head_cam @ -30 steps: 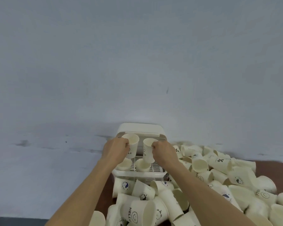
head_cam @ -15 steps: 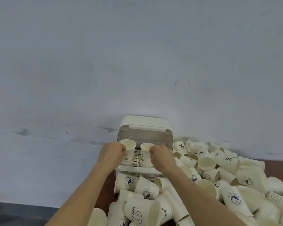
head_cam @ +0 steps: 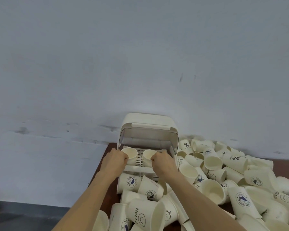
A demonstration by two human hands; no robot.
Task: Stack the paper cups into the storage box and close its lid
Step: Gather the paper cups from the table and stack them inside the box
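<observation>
Cream paper cups (head_cam: 130,155) are light, thin-walled and probably crush easily; grip gently near the rim. Left hand (head_cam: 114,160) and right hand (head_cam: 162,162) each hold one, fingers curled, inside the cream plastic storage box (head_cam: 148,130).

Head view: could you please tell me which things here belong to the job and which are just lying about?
Job:
- cream plastic storage box, lid raised
- two cream paper cups, in left hand and right hand
- loose pile of printed paper cups

Just there:
- dark brown table
- grey wall
</observation>
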